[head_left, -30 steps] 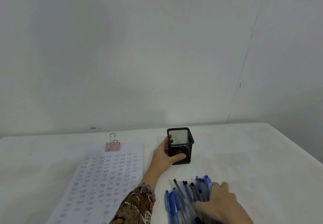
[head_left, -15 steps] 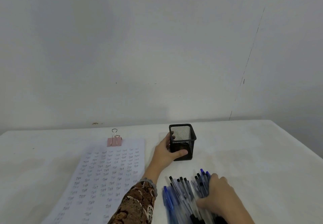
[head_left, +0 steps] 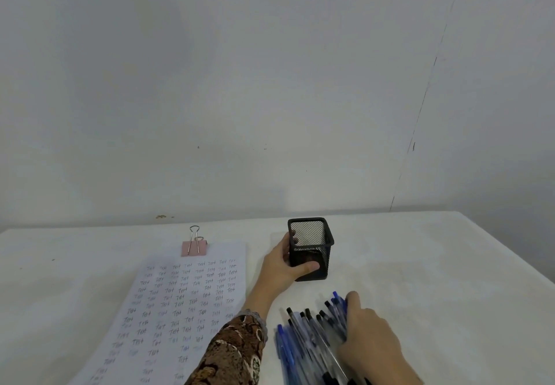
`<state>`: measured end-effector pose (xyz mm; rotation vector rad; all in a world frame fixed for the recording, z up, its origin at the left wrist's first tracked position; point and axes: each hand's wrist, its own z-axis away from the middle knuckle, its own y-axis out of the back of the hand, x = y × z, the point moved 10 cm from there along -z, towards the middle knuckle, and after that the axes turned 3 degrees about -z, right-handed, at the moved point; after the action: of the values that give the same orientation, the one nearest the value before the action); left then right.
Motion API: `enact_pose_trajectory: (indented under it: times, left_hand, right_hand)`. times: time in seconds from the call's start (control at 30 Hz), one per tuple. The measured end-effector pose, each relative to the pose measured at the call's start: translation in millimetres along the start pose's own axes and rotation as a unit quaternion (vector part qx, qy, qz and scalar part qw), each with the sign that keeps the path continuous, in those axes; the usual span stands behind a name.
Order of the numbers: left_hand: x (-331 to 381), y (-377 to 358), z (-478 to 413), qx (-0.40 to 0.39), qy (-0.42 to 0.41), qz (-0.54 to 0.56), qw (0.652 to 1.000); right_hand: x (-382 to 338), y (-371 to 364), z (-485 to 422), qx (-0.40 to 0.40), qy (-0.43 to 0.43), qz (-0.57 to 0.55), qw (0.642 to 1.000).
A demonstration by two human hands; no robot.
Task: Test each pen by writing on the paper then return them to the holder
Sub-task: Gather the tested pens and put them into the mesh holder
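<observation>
A black mesh pen holder (head_left: 312,236) stands upright on the white table, and it looks empty. My left hand (head_left: 280,267) grips it from the left, thumb across its front and fingers behind. A pile of several blue and black pens (head_left: 303,339) lies in front of the holder near the table's front edge. My right hand (head_left: 371,339) rests on the right side of the pile, fingers curled over the pens. To the left lies a sheet of paper (head_left: 180,303) covered with rows of the written word "Test".
A pink binder clip (head_left: 194,246) holds the paper's top edge. The white table (head_left: 435,264) meets a plain white wall at the back. The table's right edge runs diagonally at far right. Two paper notices hang high on the wall.
My right hand has shifted slightly on the pen pile, gathering the pens together. My left hand has kept its grip on the holder. The camera view has tilted a little.
</observation>
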<state>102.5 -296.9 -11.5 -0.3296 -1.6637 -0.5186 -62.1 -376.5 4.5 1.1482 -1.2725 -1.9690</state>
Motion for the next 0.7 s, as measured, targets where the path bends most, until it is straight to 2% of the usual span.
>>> enact_pose_trajectory:
  times: [0.23,0.43,0.57,0.7]
  left_hand:
    - [0,-1,-1,-0.002,-0.009,-0.005,1.000]
    - [0,-3,-3,-0.002,-0.017,0.000,1.000]
    - [-1,-2,-3,-0.004,-0.014,0.005,1.000]
    - [-2,-2,-3,-0.004,-0.017,-0.005,1.000]
  right_hand:
    - [5,12,-1,0.023,0.005,-0.019,1.000]
    - [4,8,-9,0.000,0.012,-0.021,1.000]
    - [16,21,-16,0.013,0.004,-0.168,0.986]
    - [20,37,-18,0.025,0.013,-0.343,0.939]
